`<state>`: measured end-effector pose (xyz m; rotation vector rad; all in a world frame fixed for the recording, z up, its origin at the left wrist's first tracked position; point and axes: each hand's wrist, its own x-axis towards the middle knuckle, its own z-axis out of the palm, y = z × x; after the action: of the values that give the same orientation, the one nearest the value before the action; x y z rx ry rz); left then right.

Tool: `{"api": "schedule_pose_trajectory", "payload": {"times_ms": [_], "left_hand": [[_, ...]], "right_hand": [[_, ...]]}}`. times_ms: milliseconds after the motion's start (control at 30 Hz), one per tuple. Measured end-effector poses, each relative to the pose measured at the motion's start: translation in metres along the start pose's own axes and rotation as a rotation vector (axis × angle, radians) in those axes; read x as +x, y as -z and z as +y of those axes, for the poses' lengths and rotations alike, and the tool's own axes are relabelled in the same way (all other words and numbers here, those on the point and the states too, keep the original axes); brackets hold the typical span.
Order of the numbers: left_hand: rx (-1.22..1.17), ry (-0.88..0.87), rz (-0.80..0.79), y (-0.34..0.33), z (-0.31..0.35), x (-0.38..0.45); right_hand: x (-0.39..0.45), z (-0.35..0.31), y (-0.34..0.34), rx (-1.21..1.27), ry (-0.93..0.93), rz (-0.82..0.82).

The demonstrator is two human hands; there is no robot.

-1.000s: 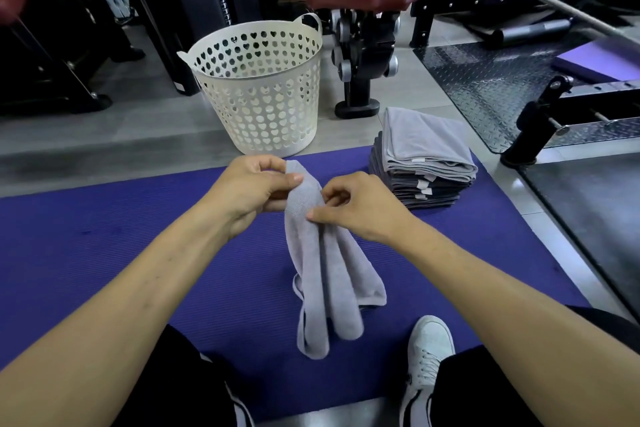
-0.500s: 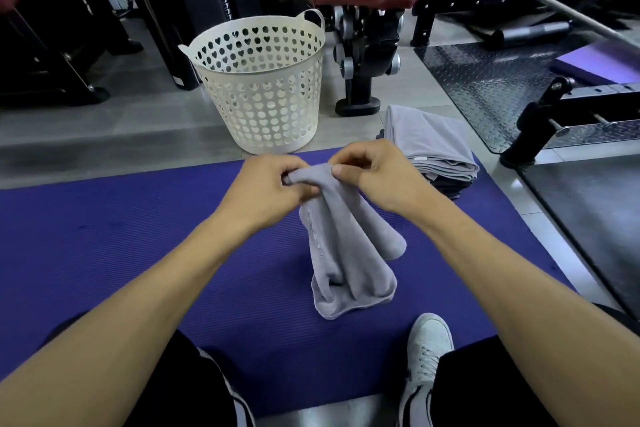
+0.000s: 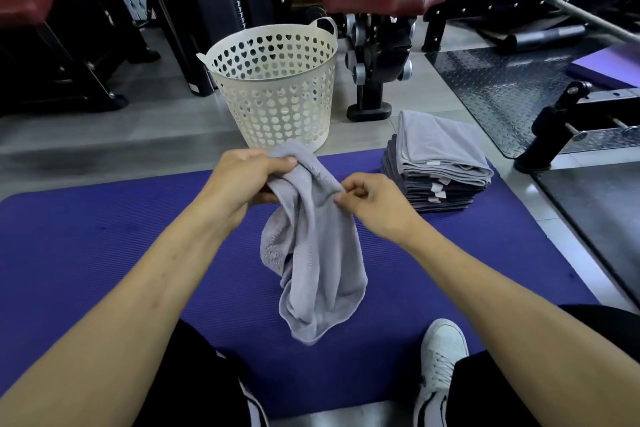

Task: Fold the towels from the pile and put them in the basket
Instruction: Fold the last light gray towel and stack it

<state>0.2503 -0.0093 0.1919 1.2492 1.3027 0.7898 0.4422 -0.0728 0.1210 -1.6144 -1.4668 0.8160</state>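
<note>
While the grey towel [image 3: 313, 253] hangs between my two hands above the middle of the purple mat [image 3: 104, 253], I log it as item in hand, unfolded. Half a second ago it was bunched short with both hands close together at its top; now it has dropped longer and the hands have parted.

Left hand [image 3: 242, 180]: fingers curled round the top of the cloth, clenched on it, raised toward the mat's far edge.
Right hand [image 3: 367, 203]: thumb and fingertips pinching an edge of the same towel, lower and just beside the left.
Towel: crumpled, lower end near the mat; I cannot tell whether it touches.

My reading: I am hunting for corners so the cloth can be spread; no fold made yet.

Pile of towels [image 3: 440, 166]: stacked at the mat's far right corner, tall, untouched.
Basket [image 3: 277, 80]: white, on the floor beyond the mat's far edge; no towel shows through its holes.
</note>
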Motion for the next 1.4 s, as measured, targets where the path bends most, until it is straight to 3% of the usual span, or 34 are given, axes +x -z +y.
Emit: {"api": "schedule_pose_trajectory", "payload": {"times_ms": [100,167,233,300,367,467,600,667,733,800,900,1067,1233,1333,1400], "left_hand": [[0.55,-0.099,0.129,0.019,-0.01,0.008],[0.806,-0.154,0.064,0.026,-0.015,0.006],[0.772,-0.233,-0.233,0.021,-0.017,0.001],[0.691,-0.355,-0.377,0.007,-0.02,-0.007],[0.635,-0.444,-0.262,-0.005,-0.021,-0.009],[0.462,-0.354,-0.14,-0.003,-0.014,-0.007],[0.236,-0.19,-0.187,0.017,-0.003,-0.003],[0.411,-0.132,-0.111,0.025,-0.008,0.005],[0.831,-0.115,-0.068,0.03,-0.016,0.012],[1.003,-0.133,-0.234,0.025,-0.023,0.008],[0.682,-0.263,-0.516,0.005,-0.02,-0.006],[0.498,-0.399,-0.328,-0.011,-0.015,-0.01],[0.216,-0.284,-0.309,0.008,-0.007,0.0],[0.501,-0.298,-0.058,0.01,-0.02,0.014],[0.617,-0.275,-0.061,0.004,-0.026,0.011]], "right_hand": [[0.006,-0.018,0.011,0.076,0.024,0.038],[0.01,-0.03,0.015,0.065,0.072,0.008],[0.011,-0.037,0.016,0.046,0.117,-0.051],[0.011,-0.043,0.016,0.064,0.152,-0.084],[0.011,-0.046,0.017,0.094,0.172,-0.084],[0.01,-0.039,0.024,0.113,0.155,-0.098],[0.005,-0.011,0.038,-0.286,0.037,-0.274],[0.003,-0.007,0.041,-0.315,-0.043,-0.274],[0.003,-0.013,0.04,-0.254,-0.039,-0.237],[0.004,-0.024,0.035,-0.17,0.0,-0.214],[0.001,-0.038,0.028,-0.069,0.08,-0.224],[0.0,-0.037,0.035,0.085,0.093,-0.203],[-0.007,-0.01,0.049,-0.333,-0.107,-0.39],[-0.006,-0.018,0.049,-0.099,-0.164,-0.258],[-0.005,-0.027,0.047,0.026,-0.202,-0.181]]}}
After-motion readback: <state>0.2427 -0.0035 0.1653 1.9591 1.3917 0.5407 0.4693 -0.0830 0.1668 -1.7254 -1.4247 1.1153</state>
